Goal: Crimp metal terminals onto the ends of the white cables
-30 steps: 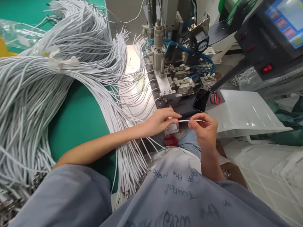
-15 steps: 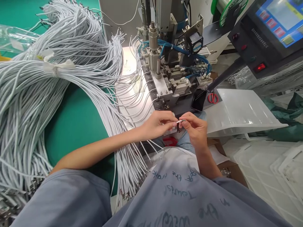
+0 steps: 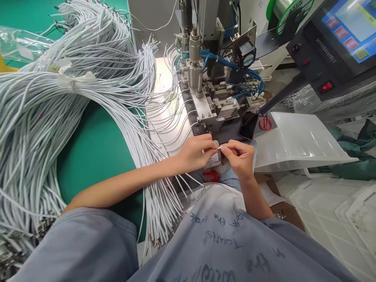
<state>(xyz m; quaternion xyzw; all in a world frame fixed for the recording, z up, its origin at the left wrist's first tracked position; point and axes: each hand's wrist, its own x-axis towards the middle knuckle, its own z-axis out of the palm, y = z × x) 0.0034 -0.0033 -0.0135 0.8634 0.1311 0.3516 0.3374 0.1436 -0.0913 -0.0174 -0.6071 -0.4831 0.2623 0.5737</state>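
Note:
My left hand (image 3: 197, 153) pinches the end of a white cable (image 3: 219, 147) between thumb and fingers. Right beside it, my right hand (image 3: 239, 156) pinches the tip of the same cable, so the two sets of fingertips almost touch. Both hands are in front of a metal machine (image 3: 205, 103) with cylinders and blue air tubes. Several white cables run into the machine's left side. A large bundle of white cables (image 3: 126, 129) spreads to the left and passes beneath my left forearm. The fine wires at the pinched tip are too small to tell apart.
A dark phone (image 3: 248, 125) and red-handled scissors (image 3: 265, 123) lie right of the machine. A translucent plastic tray (image 3: 305, 137) is farther right. A control panel with a screen (image 3: 349, 33) hangs at upper right, near a green wire spool (image 3: 289, 13). The green mat (image 3: 96, 156) lies left.
My right fingertips have moved slightly left and closed in on the cable tip, hiding the green bit that showed before. The whole view has shifted a little.

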